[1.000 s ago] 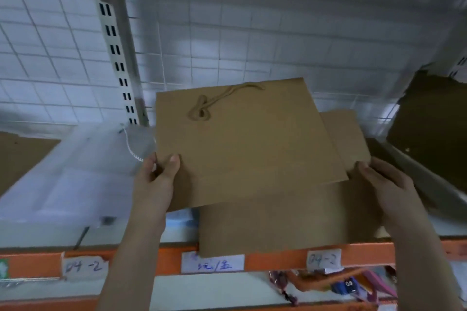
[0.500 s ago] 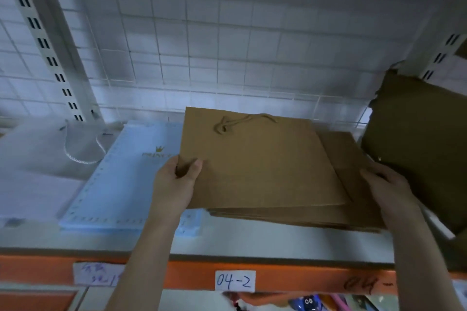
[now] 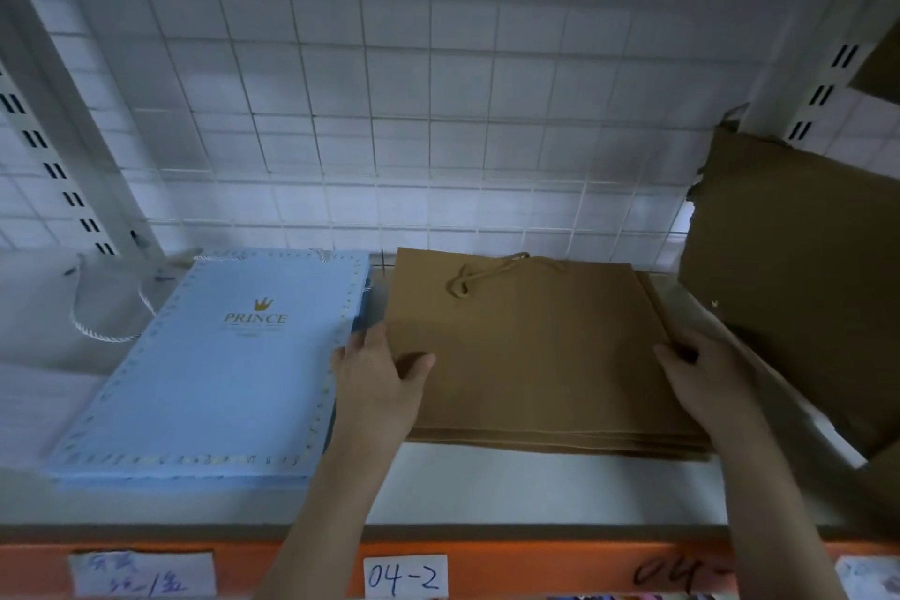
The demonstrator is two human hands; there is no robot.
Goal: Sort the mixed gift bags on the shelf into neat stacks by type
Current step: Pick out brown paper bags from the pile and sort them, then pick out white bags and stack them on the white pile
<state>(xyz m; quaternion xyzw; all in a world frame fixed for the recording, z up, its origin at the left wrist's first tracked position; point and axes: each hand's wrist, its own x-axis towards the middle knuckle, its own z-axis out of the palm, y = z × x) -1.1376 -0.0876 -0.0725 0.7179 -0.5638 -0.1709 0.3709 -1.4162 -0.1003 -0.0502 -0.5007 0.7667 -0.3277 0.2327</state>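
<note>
A stack of flat brown paper gift bags (image 3: 540,356) with a twisted cord handle lies on the white shelf (image 3: 535,487). My left hand (image 3: 377,380) holds the stack's left edge, thumb on top of the top bag. My right hand (image 3: 701,380) grips the stack's right edge, fingers curled over it. Left of the brown stack lies a stack of light blue bags (image 3: 219,375) printed "PRINCE" with a gold crown. Further left are white bags (image 3: 53,326) with a white rope handle.
Brown cardboard (image 3: 798,278) leans at the right side of the shelf. A white wire grid (image 3: 389,112) forms the back wall. The orange front beam (image 3: 535,570) carries paper labels, one reading "04-2" (image 3: 405,576). Slotted uprights stand left and right.
The brown bag held up earlier now lies flat on the brown stack, pushed back on the shelf. Both hands followed to the stack's side edges. The view shifted, baring the blue stack.
</note>
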